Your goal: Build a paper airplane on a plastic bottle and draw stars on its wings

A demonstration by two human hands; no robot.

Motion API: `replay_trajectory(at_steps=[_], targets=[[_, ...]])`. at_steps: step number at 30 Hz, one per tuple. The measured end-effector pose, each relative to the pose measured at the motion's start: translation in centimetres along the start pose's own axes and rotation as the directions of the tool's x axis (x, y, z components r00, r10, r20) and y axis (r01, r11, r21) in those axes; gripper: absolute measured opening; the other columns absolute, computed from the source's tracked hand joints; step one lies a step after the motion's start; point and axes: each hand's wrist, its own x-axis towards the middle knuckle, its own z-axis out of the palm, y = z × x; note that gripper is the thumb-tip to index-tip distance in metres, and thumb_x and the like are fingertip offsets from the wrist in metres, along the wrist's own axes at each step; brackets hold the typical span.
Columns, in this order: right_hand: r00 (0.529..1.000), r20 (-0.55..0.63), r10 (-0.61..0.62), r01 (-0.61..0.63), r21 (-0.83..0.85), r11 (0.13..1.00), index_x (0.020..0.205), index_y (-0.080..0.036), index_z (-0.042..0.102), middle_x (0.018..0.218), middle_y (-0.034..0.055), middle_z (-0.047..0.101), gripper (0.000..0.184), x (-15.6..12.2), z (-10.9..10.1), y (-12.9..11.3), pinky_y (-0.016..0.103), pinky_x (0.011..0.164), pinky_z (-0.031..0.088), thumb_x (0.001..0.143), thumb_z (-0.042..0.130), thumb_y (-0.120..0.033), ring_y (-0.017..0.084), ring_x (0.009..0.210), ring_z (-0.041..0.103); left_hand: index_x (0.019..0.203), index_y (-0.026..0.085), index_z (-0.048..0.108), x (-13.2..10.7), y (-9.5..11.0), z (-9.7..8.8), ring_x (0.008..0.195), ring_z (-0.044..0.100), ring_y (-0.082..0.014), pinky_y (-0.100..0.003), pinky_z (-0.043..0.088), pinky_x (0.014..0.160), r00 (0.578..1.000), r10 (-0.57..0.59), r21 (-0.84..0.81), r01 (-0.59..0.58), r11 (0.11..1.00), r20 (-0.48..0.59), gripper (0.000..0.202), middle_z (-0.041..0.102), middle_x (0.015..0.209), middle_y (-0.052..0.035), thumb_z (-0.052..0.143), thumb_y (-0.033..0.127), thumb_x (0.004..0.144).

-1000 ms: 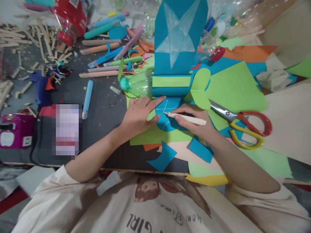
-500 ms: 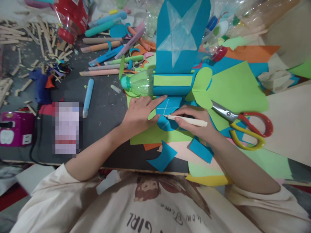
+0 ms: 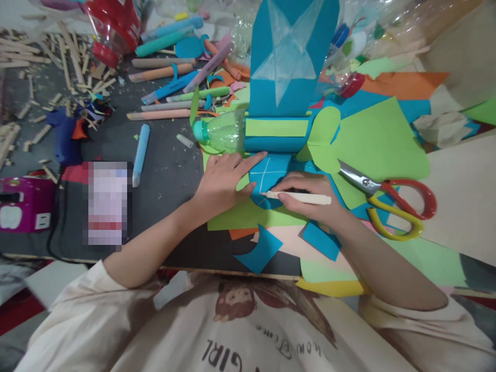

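Observation:
A white marker (image 3: 306, 198) is pinched in my right hand (image 3: 315, 194). Its tip touches a rounded blue paper wing (image 3: 277, 170), where thin white lines are drawn. My left hand (image 3: 225, 178) lies on the wing's left side, fingers spread, pressing the paper. Just beyond sits a clear green plastic bottle (image 3: 227, 132) wrapped in blue paper with a light green strip (image 3: 277, 127). On its far side, another blue wing (image 3: 258, 67) bears a white star (image 3: 289, 51). Green rounded paper pieces (image 3: 325, 124) stand at the bottle's right end.
Red-and-yellow scissors (image 3: 399, 194) lie at the right on green paper (image 3: 382, 139). Blue scraps (image 3: 259, 250) rest near the front edge. To the left are a phone (image 3: 106, 204), a blue marker (image 3: 140, 155), a blue glue gun (image 3: 64, 137) and a purple box (image 3: 29, 204). Several markers lie behind.
My right hand and the marker tip have moved slightly toward me, and the white line on the blue wing is longer. My left hand stays in place.

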Motion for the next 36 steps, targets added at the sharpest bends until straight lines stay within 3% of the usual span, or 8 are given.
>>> replay_trajectory(at_steps=[13, 21, 24, 27, 31, 36], targets=[[0.995, 0.049, -0.087, 0.087, 0.002, 0.996, 0.079, -0.023, 0.07, 0.072, 0.0033, 0.074, 0.013, 0.0, 0.1, -0.1, 0.03, 0.06, 0.051, 0.088, 0.062, -0.025, 0.016, 0.064, 0.065, 0.15, 0.027, 0.041, 0.0, 0.0, 0.1, 0.106, 0.055, -0.0301, -0.039, 0.034, 0.086, 1.0, 0.002, -0.006, -0.002, 1.0, -0.018, 0.054, 0.063, 0.115, -0.0099, 0.044, 0.036, 0.097], [0.993, 0.089, -0.078, 0.076, 0.026, 0.997, 0.075, -0.024, 0.071, 0.071, 0.0031, 0.075, 0.015, 0.2, 0.0, -0.3, 0.03, 0.062, 0.052, 0.087, 0.063, -0.025, 0.017, 0.064, 0.066, 0.149, 0.029, 0.041, 0.0, 0.0, 0.0, 0.105, 0.055, -0.029, -0.037, 0.034, 0.087, 1.0, -0.01, 0.022, 0.011, 1.0, -0.012, 0.053, 0.062, 0.113, -0.0086, 0.045, 0.036, 0.097], [0.999, -0.028, 0.02, -0.017, 0.104, 0.994, 0.076, -0.023, 0.073, 0.073, 0.0035, 0.075, 0.016, -0.1, -0.2, -0.2, 0.03, 0.061, 0.053, 0.087, 0.065, -0.032, 0.018, 0.066, 0.067, 0.15, 0.029, 0.04, 0.0, -0.1, 0.0, 0.105, 0.055, -0.0296, -0.038, 0.034, 0.087, 1.0, -0.013, 0.02, 0.013, 1.0, 0.001, 0.054, 0.062, 0.114, -0.0089, 0.045, 0.038, 0.097], [0.968, -0.196, 0.155, -0.126, 0.154, 0.98, 0.08, -0.023, 0.075, 0.071, 0.0033, 0.074, 0.024, -0.5, -0.4, 0.2, 0.032, 0.056, 0.053, 0.088, 0.064, -0.043, 0.018, 0.062, 0.067, 0.151, 0.029, 0.039, 0.0, 0.0, -0.1, 0.104, 0.054, -0.0301, -0.038, 0.034, 0.086, 1.0, -0.018, 0.009, 0.018, 1.0, 0.022, 0.055, 0.062, 0.113, -0.0092, 0.044, 0.041, 0.097], [0.913, -0.349, 0.212, -0.211, 0.043, 0.977, 0.088, -0.025, 0.075, 0.074, 0.0039, 0.074, 0.029, -0.6, -0.5, 0.9, 0.036, 0.057, 0.056, 0.088, 0.063, -0.051, 0.021, 0.062, 0.067, 0.15, 0.029, 0.039, 0.0, 0.0, -0.2, 0.101, 0.053, -0.0295, -0.038, 0.034, 0.085, 0.999, -0.026, -0.014, 0.027, 1.0, 0.026, 0.056, 0.061, 0.11, -0.0085, 0.045, 0.042, 0.096], [0.917, -0.351, 0.191, -0.216, -0.032, 0.976, 0.091, -0.026, 0.074, 0.081, 0.0051, 0.076, 0.023, -0.1, -0.4, 0.6, 0.038, 0.061, 0.059, 0.088, 0.065, -0.047, 0.023, 0.069, 0.07, 0.151, 0.03, 0.039, 0.1, -0.1, -0.3, 0.099, 0.053, -0.0286, -0.037, 0.033, 0.084, 0.999, -0.033, -0.029, 0.034, 0.999, 0.028, 0.056, 0.06, 0.106, -0.0078, 0.045, 0.042, 0.096]])
